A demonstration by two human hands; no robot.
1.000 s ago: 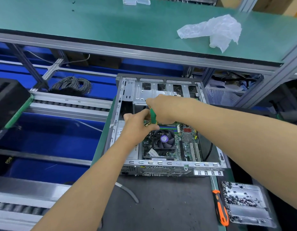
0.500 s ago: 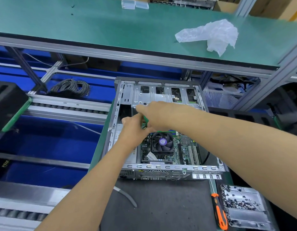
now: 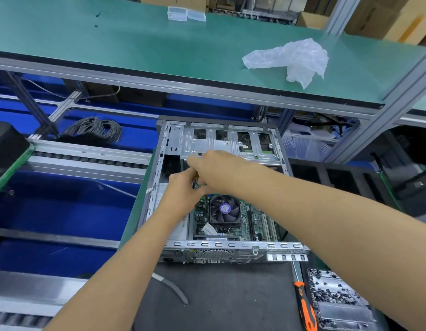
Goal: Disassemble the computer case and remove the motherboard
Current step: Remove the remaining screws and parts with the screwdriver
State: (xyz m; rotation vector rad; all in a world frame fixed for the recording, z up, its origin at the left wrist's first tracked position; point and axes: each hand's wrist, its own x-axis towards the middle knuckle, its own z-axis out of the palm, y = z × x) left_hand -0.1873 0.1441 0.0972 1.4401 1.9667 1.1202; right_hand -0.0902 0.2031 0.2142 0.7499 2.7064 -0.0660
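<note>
An open grey computer case (image 3: 231, 246) lies flat on a dark mat (image 3: 231, 302). Its green motherboard (image 3: 256, 218) sits inside, with a black CPU fan (image 3: 225, 209) on it. Both hands meet inside the case, just above the fan. My left hand (image 3: 182, 189) and my right hand (image 3: 219, 170) pinch a small green memory module (image 3: 195, 184), which the fingers almost completely hide. The metal drive cage (image 3: 231, 142) fills the far end of the case.
An orange-handled screwdriver (image 3: 306, 306) and a tray of screws (image 3: 338, 302) lie at the front right. A grey cable (image 3: 173, 289) lies on the mat. A green shelf (image 3: 135, 44) overhead carries a crumpled plastic bag (image 3: 295, 58). Left are roller rails (image 3: 87, 156) and coiled wire (image 3: 97, 130).
Both hands have shifted a little toward the far left of the case. The green module, plainly seen a second ago between the fingers, is now nearly covered.
</note>
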